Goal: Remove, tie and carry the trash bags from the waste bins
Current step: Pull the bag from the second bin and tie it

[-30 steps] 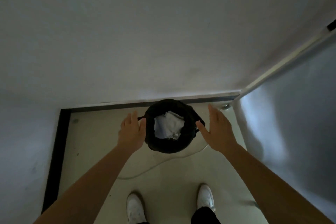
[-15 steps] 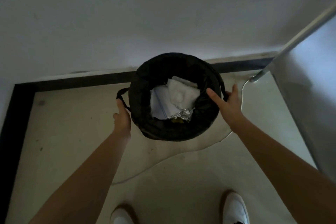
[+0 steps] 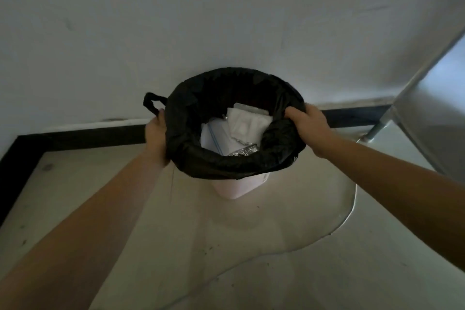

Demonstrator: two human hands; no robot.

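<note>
Fingers of the right hand [image 3: 308, 126] pinch the crinkled rim of the black trash bag [image 3: 234, 158], while the left hand [image 3: 156, 137] grips its opposite edge, just below a loose handle loop [image 3: 152, 103]. Between them the glossy, thin bag still lines a pale smooth bin [image 3: 239, 187], holding white paper [image 3: 247, 124] and foil [image 3: 242, 151]. Removal appears to be starting; next likely comes a straight upward pull, then gathering the handles.
</note>
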